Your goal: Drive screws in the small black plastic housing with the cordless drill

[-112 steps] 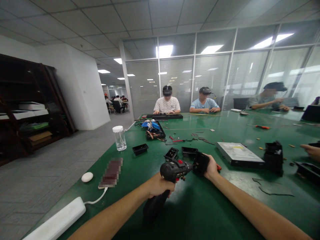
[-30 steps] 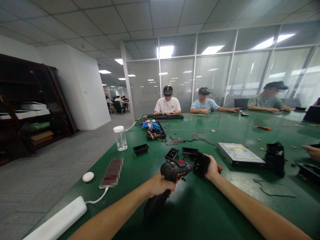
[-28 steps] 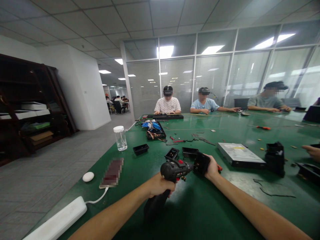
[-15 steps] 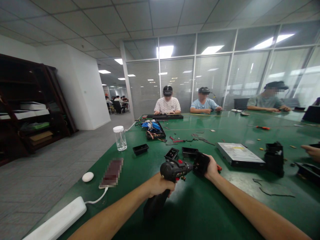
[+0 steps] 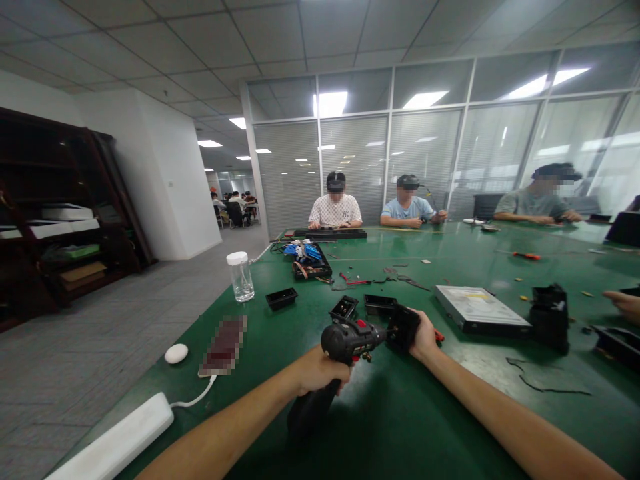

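My left hand [image 5: 323, 372] is wrapped round the grip of a black cordless drill [image 5: 353, 339] with red accents. The drill points right, and its tip meets a black plastic housing [image 5: 403, 327]. My right hand [image 5: 424, 333] is closed on that housing and holds it tilted above the table; its fingers are partly hidden behind it. Just beyond the drill lie two open black plastic boxes, one [image 5: 343, 309] nearer and one [image 5: 380, 305] partly behind the housing. A similar black box [image 5: 281, 299] sits farther left. Something orange-red [image 5: 439, 336] shows beside my right wrist.
On the green table [image 5: 380, 427] are an optical drive [image 5: 480, 310], a black plastic part [image 5: 549, 319], a tray of wires [image 5: 310, 260], a clear jar [image 5: 241, 279], a phone [image 5: 223, 345] and a white power strip [image 5: 117, 437]. Several people sit around; one person's hand [image 5: 624, 303] shows at right.
My hands, the drill and the housing hold almost the same position. Across the table, the person in light blue has raised a hand slightly.
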`<action>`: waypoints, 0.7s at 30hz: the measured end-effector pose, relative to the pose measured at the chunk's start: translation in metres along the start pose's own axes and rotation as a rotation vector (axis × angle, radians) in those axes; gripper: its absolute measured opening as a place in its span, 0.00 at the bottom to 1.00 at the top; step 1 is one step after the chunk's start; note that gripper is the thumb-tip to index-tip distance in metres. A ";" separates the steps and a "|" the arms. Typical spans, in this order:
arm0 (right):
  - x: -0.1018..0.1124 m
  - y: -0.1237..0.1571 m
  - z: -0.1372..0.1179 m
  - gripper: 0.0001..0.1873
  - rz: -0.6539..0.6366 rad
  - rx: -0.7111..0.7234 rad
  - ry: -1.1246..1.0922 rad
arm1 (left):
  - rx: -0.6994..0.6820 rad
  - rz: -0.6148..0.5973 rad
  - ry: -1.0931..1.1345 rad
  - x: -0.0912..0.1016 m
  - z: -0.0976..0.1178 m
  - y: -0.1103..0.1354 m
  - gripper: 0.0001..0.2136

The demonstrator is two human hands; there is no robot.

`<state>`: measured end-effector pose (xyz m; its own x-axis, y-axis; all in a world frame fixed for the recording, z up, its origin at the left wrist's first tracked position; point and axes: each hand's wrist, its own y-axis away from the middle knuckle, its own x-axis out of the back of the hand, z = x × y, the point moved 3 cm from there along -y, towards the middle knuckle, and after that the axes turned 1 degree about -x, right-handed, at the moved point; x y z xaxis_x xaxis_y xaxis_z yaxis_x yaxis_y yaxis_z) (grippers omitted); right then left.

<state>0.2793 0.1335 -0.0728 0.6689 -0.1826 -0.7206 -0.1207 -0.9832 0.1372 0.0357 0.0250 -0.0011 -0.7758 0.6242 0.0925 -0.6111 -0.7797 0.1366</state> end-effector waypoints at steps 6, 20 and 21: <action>0.000 0.000 0.001 0.09 -0.007 -0.027 0.003 | -0.006 -0.019 -0.009 0.002 -0.003 -0.002 0.04; 0.001 -0.001 0.001 0.09 0.005 -0.022 -0.013 | -0.026 0.001 -0.027 0.001 -0.001 -0.001 0.04; 0.001 -0.002 0.001 0.09 0.006 -0.022 -0.015 | -0.025 0.005 -0.028 0.001 -0.002 -0.001 0.04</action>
<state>0.2795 0.1351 -0.0746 0.6573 -0.1883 -0.7297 -0.1082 -0.9818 0.1559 0.0347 0.0264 -0.0027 -0.7742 0.6213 0.1210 -0.6113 -0.7835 0.1118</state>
